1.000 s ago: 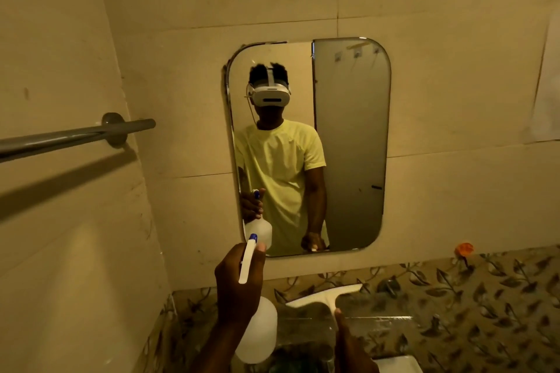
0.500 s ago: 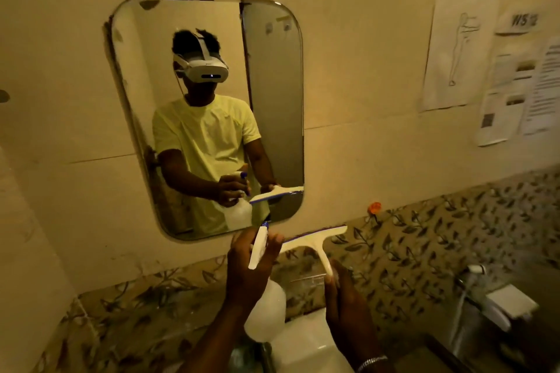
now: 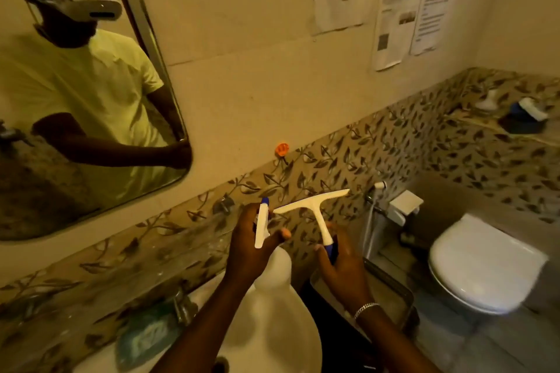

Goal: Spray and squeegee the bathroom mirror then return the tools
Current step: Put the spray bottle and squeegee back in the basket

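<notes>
The wall mirror [image 3: 91, 118] fills the upper left and shows a person in a yellow shirt. My left hand [image 3: 250, 247] grips the neck of a white spray bottle [image 3: 274, 271], whose white trigger head with a blue tip points up. My right hand [image 3: 342, 263] holds a white squeegee [image 3: 315, 206] by its blue-ended handle, blade up and tilted, in front of the leaf-patterned tiles. Both tools hang over the right side of the white sink [image 3: 281, 333], below and right of the mirror.
A toilet [image 3: 481, 266] with its lid down stands at the right, a tap and hose [image 3: 378, 206] beside it. An orange hook [image 3: 281, 149] sticks to the wall. Papers [image 3: 412, 3] hang at the upper right. A soap dish [image 3: 145, 339] sits left of the sink tap.
The view has swung right and down, so the mirror slid to the left edge and the toilet came into sight. Both hands kept hold of the bottle and squeegee, now lower than the mirror.
</notes>
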A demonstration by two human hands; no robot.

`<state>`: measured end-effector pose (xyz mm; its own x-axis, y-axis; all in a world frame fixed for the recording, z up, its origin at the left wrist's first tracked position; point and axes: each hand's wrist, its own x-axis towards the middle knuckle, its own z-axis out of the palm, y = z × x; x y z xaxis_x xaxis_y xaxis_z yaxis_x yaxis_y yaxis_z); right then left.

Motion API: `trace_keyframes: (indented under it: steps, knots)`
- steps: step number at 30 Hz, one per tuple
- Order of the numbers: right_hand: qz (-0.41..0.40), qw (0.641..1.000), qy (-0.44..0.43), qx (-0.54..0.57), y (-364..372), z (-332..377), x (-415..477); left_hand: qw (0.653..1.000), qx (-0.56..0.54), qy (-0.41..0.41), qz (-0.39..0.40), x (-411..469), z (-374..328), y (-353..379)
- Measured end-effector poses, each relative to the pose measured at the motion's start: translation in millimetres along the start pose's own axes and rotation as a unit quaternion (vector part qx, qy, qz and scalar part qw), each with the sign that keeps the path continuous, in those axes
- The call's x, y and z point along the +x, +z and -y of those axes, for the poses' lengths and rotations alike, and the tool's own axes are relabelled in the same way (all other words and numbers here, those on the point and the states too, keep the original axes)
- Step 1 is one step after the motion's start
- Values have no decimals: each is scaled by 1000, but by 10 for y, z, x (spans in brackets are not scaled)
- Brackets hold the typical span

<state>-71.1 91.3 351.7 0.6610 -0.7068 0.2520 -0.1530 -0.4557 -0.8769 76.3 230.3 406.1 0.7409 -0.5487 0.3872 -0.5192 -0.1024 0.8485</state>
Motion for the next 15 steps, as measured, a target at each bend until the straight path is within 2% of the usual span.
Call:
trace_keyframes:
  steps: [6,10,15]
  knots:
    - [-17,999,44,-1,-389,-757,32,995,-14,-42,92,-43,146,750]
    - [-16,995,76,-61,-594,-1317,78,989,-16,-61,133,-114,283,1258]
    - [28,987,94,-131,-717,-2012,149,977,14,-81,196,-259,600,1888]
